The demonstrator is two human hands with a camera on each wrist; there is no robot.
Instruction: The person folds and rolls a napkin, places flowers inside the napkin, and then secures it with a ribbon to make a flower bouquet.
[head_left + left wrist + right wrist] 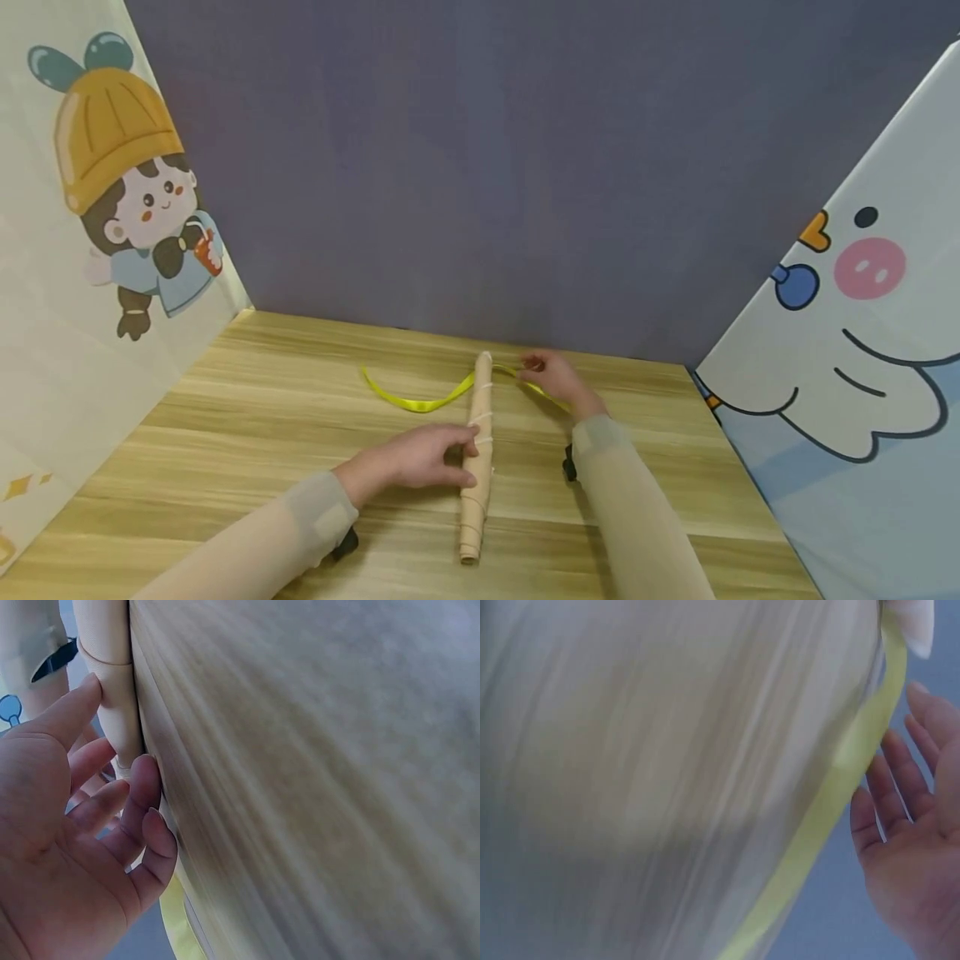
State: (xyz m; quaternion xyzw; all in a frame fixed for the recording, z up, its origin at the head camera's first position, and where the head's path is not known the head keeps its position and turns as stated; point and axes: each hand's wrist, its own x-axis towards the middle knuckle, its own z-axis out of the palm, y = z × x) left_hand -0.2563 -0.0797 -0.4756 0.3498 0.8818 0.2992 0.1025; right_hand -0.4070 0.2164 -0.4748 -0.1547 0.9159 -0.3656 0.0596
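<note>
A long beige rolled-up sheet (477,492) lies on the table, pointing away from me, with thin pale lines across its upper half. My left hand (423,454) touches its left side, thumb nearer me than the forefinger. In the left wrist view, the thumb tip rests against the roll (112,690) and the other fingers bend loosely beside it. A yellow ribbon (423,406) passes at the roll's far part and extends to both sides. My right hand (553,377) is over the ribbon's right part. Loosely bent fingers lie beside the ribbon (810,840) in the right wrist view.
The wooden table (300,375) meets a dark grey-blue wall (450,167) behind the roll. Cartoon-printed panels stand on the left (45,275) and right (900,350).
</note>
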